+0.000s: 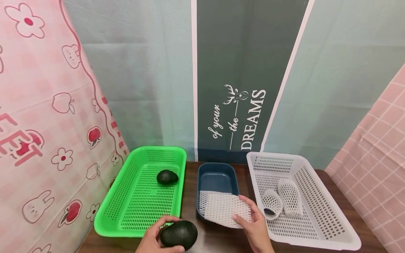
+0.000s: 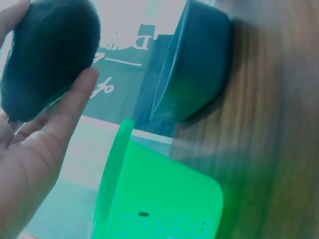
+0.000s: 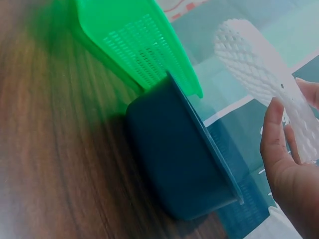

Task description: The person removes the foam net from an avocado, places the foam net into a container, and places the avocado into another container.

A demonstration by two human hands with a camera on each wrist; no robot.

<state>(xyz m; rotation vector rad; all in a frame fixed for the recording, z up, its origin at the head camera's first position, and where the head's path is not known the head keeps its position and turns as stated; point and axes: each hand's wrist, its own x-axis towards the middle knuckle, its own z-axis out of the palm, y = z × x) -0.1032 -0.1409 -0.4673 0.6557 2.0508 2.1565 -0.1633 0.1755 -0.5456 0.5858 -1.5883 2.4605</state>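
My left hand (image 1: 158,237) grips a dark, smooth avocado (image 1: 179,234) in front of the green basket (image 1: 107,225), thumb below it and fingers over its far side. In the left wrist view the avocado (image 2: 52,55) is held well above the table. A white foam net sleeve (image 1: 226,211) is pinched flat between thumb and fingers of my right hand (image 1: 254,225). That sleeve hangs over the near end of the blue bin (image 1: 218,181), where more white netting (image 1: 204,198) shows inside. Another avocado (image 1: 167,177) lies in the green basket.
At the right stands a white basket (image 1: 329,196) holding two netted pieces; dark fruit shows in the nearer one (image 1: 271,205). All three containers sit on a brown wooden table (image 3: 55,149). Printed curtains (image 1: 152,70) rise behind and on both sides.
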